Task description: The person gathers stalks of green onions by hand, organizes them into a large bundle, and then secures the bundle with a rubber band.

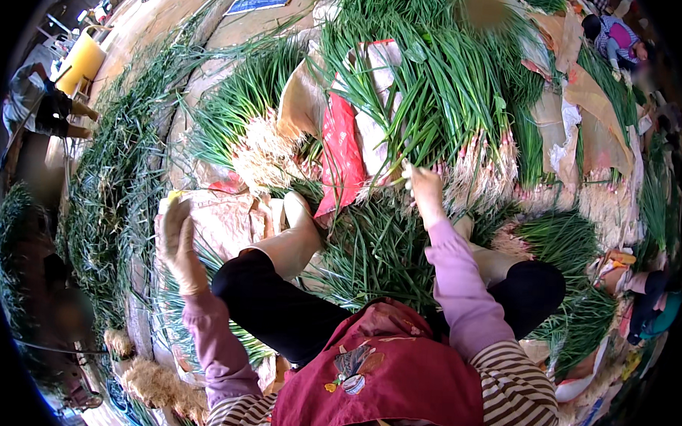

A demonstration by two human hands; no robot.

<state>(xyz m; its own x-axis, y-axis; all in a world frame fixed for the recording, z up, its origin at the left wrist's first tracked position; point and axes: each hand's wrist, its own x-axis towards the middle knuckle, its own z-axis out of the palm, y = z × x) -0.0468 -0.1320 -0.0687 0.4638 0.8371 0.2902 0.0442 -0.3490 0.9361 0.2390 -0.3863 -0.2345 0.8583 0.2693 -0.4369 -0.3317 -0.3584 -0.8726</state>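
My right hand [426, 190] is in front of me, its fingers closed on the pale stem end of a green onion [396, 168]. The onion's leaves reach up toward the large pile of green onions [446, 73], whose roots face me. My left hand [178, 244] is raised off to the left, fingers stretched upward and the thumb apart, with nothing plainly in it. Beneath and beside it lies a pinkish-tan sack [230, 219]. Between my legs is a heap of loose green leaves [374, 245].
A smaller bunch of green onions [260, 145] lies ahead left, beside a red sack [340, 152]. Trimmed leaves [118, 180] form a long bank on the left. More onions [560, 242] lie right of my knee. Other people [38, 101] are at the left and right edges.
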